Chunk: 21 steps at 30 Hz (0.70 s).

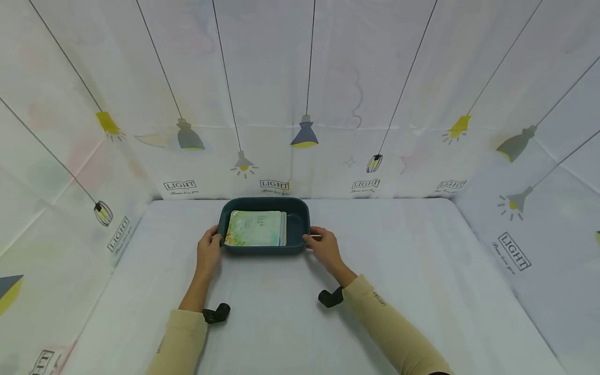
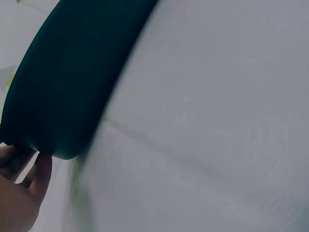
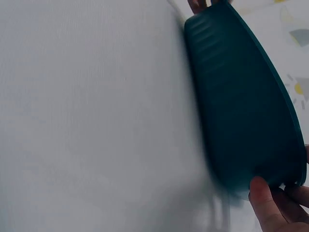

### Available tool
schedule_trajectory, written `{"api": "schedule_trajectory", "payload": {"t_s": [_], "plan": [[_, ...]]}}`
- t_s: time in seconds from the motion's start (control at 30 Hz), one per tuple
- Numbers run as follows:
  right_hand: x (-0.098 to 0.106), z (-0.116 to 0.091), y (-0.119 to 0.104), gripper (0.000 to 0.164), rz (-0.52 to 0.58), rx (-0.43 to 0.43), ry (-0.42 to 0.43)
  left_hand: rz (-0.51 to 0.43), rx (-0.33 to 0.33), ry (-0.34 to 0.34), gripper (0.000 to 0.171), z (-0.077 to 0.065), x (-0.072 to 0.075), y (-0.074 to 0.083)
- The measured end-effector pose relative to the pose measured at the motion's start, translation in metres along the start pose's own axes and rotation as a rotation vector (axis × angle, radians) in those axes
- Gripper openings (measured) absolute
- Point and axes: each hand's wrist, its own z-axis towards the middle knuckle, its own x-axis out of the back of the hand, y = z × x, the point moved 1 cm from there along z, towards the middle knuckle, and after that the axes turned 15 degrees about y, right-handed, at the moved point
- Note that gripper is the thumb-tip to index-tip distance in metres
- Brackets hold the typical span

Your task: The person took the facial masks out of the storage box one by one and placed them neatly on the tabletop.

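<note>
A dark teal plastic storage basket (image 1: 264, 251), rectangular with rounded corners, sits near the back of the white table. Inside it, toward the left, lies a light green booklet (image 1: 255, 228) with a floral corner; the pale edges of others show along its right side. My left hand (image 1: 209, 252) grips the basket's left end, and in the left wrist view its thumb and fingers meet the basket's end. At the opposite end, my right hand (image 1: 324, 247) holds the basket between thumb and fingers, as the right wrist view also shows. Some fingertips are hidden behind the rim.
A white cloth covers the table (image 1: 398, 271). Behind and at both sides hang white sheets (image 1: 422, 172) printed with lamps and the word LIGHT. Black wrist-worn cameras (image 1: 217, 313) stick out inward from both wrists, below the basket.
</note>
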Motion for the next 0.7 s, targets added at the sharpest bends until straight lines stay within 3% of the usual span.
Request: {"api": "schedule_trajectory", "payload": {"t_s": [0.43, 0.7], "plan": [[-0.034, -0.008, -0.008, 0.039, -0.055, 0.065, -0.027, 0.049, -0.008, -0.011, 0.049, 0.017, 0.031, -0.008], [-0.035, -0.009, -0.011, 0.039, -0.068, 0.094, -0.035, 0.041, -0.004, 0.012, 0.049, 0.021, 0.033, -0.011]]}}
